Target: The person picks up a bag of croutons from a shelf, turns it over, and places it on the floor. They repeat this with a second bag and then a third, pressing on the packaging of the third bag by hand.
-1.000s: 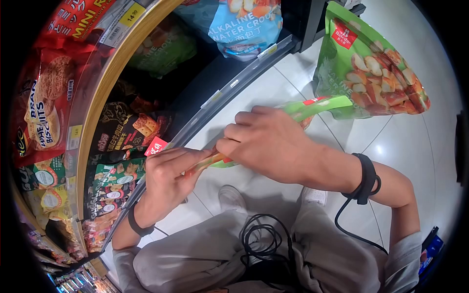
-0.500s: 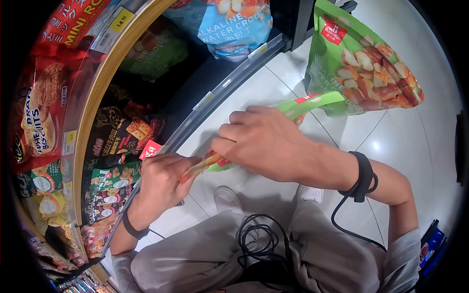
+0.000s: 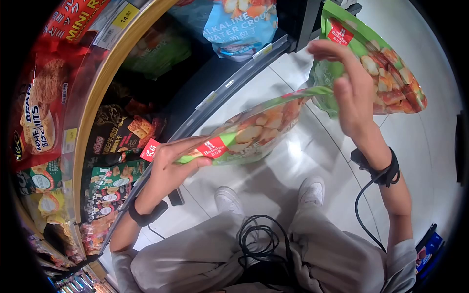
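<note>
My left hand [image 3: 171,166] grips one end of a green crouton bag [image 3: 254,134] with a red label, held out over the floor beside the shelf. The bag's far end reaches toward my right hand [image 3: 351,93], which is raised with its fingers apart and holds nothing. Behind my right hand, a second green crouton bag [image 3: 391,73] stands on the floor, partly covered by the hand.
A blue crouton bag [image 3: 239,31] sits on the dark lower shelf [image 3: 215,73]. Biscuit bags [image 3: 41,107] fill the curved shelving on the left. My shoes [image 3: 228,199] and a coiled black cable [image 3: 259,239] show below.
My right hand has let go of the bag and moved right and up, its fingers spreading. The bag in my left hand now shows more of its printed face.
</note>
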`<state>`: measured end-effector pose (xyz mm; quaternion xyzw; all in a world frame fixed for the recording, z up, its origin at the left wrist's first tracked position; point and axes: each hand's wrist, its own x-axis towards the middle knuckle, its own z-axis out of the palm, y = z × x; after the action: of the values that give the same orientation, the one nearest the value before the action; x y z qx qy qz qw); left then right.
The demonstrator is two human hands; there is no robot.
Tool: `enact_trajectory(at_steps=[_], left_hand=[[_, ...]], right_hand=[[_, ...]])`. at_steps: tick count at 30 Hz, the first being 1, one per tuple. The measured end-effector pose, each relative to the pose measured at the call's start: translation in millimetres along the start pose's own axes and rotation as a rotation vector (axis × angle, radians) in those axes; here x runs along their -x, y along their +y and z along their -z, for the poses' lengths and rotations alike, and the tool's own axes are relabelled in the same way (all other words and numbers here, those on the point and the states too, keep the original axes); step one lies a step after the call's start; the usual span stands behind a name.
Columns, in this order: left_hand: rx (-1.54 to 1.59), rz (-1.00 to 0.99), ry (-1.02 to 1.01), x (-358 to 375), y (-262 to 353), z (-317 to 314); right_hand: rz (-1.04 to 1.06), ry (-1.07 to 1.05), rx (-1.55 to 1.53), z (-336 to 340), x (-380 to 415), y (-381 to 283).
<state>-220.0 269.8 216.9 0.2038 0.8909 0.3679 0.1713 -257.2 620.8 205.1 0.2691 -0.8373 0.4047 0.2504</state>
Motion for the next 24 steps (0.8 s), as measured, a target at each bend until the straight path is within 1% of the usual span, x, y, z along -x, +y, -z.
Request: enact_trajectory(at_steps=[2, 3, 5, 6, 7, 8, 9, 10, 12, 13, 15, 16, 20, 22, 24], left_hand=[[0.035, 0.033, 0.016, 2, -12, -2], [0.066, 0.066, 0.030, 3, -16, -3], [0.071, 0.075, 0.014, 4, -21, -3], [0.130, 0.100, 0.025, 6, -24, -6], [0.188, 0.124, 0.037, 8, -28, -9], [0.188, 0.122, 0.035, 11, -33, -12], [0.271, 0.182, 0.068, 15, -41, -15], [0.353, 0.242, 0.102, 18, -47, -16], [0.335, 0.270, 0.123, 22, -55, -15], [0.320, 0.296, 0.146, 24, -59, -15], [0.314, 0.290, 0.162, 30, -72, -18], [0.307, 0.285, 0.178, 32, -76, -21], [0.391, 0.313, 0.218, 43, -83, -28], [0.421, 0.357, 0.273, 53, -95, -31], [0.443, 0.341, 0.296, 64, -110, -36]], right_hand=[[-0.232, 0.205, -0.287, -4, 22, 14], [-0.233, 0.203, -0.286, -9, 33, 19], [-0.542, 0.227, -0.398, -22, 59, 27], [-0.647, 0.170, -0.409, -27, 67, 28], [-0.718, 0.124, -0.553, -37, 80, 37], [-0.747, 0.045, -0.658, -41, 84, 42], [-0.774, -0.034, -0.765, -45, 87, 45], [-0.775, -0.031, -0.766, -51, 91, 50], [-0.797, -0.139, -0.828, -61, 99, 58], [-0.798, -0.139, -0.829, -64, 98, 58], [-0.724, -0.264, -0.841, -74, 95, 57], [-0.737, -0.291, -0.787, -72, 89, 50], [-0.722, -0.332, -0.699, -79, 84, 47], [-0.719, -0.254, -0.684, -83, 84, 46], [-0.709, -0.233, -0.661, -88, 85, 49]])
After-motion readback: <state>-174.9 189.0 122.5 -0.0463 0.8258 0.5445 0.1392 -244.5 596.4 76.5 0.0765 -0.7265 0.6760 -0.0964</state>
